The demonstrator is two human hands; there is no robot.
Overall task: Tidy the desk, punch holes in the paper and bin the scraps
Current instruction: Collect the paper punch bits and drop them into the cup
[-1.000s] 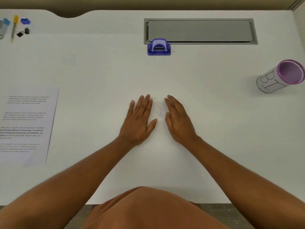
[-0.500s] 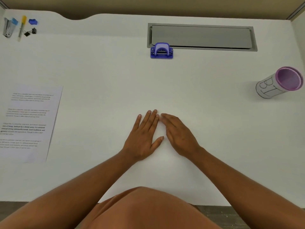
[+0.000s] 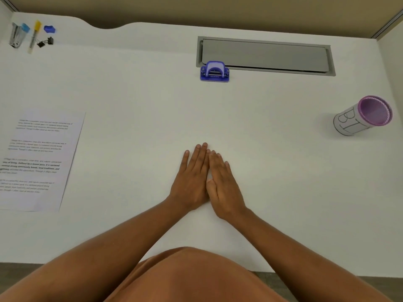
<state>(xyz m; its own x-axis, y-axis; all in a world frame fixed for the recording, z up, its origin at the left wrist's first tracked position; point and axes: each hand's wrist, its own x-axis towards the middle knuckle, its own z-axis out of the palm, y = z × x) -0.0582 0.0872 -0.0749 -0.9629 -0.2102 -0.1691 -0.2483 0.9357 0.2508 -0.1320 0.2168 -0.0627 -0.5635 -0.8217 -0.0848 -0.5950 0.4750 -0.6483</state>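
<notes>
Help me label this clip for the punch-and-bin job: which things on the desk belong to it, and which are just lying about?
Part of the job:
- hole punch
- printed sheet
- purple-rimmed cup, seemingly the bin
- left hand and right hand, flat, edges together

Lying about:
- stapler
- yellow-capped pen
- binder clips
- small blue item
- grey desk hatch

At nine o'clock we find the printed sheet (image 3: 37,158) cut off by the left edge, its print too blurred for us to read.

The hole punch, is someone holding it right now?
No, the hole punch sits alone by the grey hatch, while both hands lie flat nearer the person.
</notes>
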